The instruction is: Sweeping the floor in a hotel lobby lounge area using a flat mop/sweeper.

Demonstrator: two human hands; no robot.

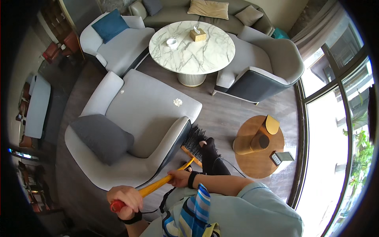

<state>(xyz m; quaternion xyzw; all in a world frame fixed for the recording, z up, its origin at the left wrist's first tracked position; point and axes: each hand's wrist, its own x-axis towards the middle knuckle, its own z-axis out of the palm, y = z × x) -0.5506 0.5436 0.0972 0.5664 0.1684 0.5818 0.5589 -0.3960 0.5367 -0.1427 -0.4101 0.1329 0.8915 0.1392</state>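
Your broom [156,186] slants from the red-capped handle end at your 7 o'clock to black bristles [194,136] on the floor [221,118], just beside the armchair [148,104]. Your left hand [127,198] is wrapped tightly round the capped end; your right hand [179,179] has its fingers curled about the handle farther down. From the bristles, the armchair lies at 9 o'clock, a round wooden counter [248,165] at 3, and a marble counter [189,59] bearing a tissue box [198,35] and white bowl [171,43] at 12.
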